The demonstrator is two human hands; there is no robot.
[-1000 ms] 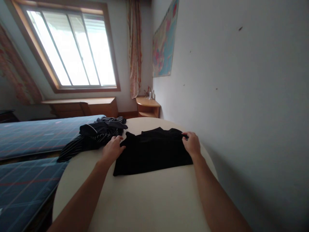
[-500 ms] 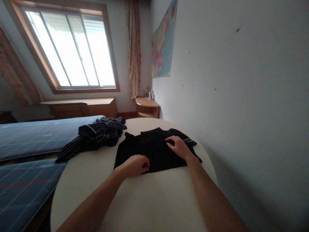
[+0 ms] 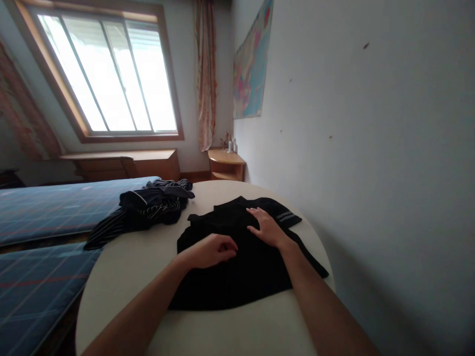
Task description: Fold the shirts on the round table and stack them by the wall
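Observation:
A black shirt [image 3: 237, 277] lies spread over the round cream table [image 3: 111, 291], its near edge sagging toward me and one corner reaching out to the right. Two grey stripes cross its sleeve at the far right. Over the left part of the cloth is my left hand [image 3: 213, 249], its fingers loosely curled with a gap to the thumb and no fabric visible between them. My right hand [image 3: 267, 228] rests on the upper right part of the shirt, palm down, with fingers stretched out. The cloth under both palms is hidden.
A heap of dark striped clothes [image 3: 156, 202] sits at the table's far left edge, partly hanging over. Beds with blue plaid covers [image 3: 67, 207] stand to the left. A white wall [image 3: 389, 198] runs close along the right. A small corner shelf [image 3: 226, 158] stands behind.
The shirt's near part has come down toward me and now covers more of the table. My right hand has moved slightly left and flattened; my left hand has shifted a little right.

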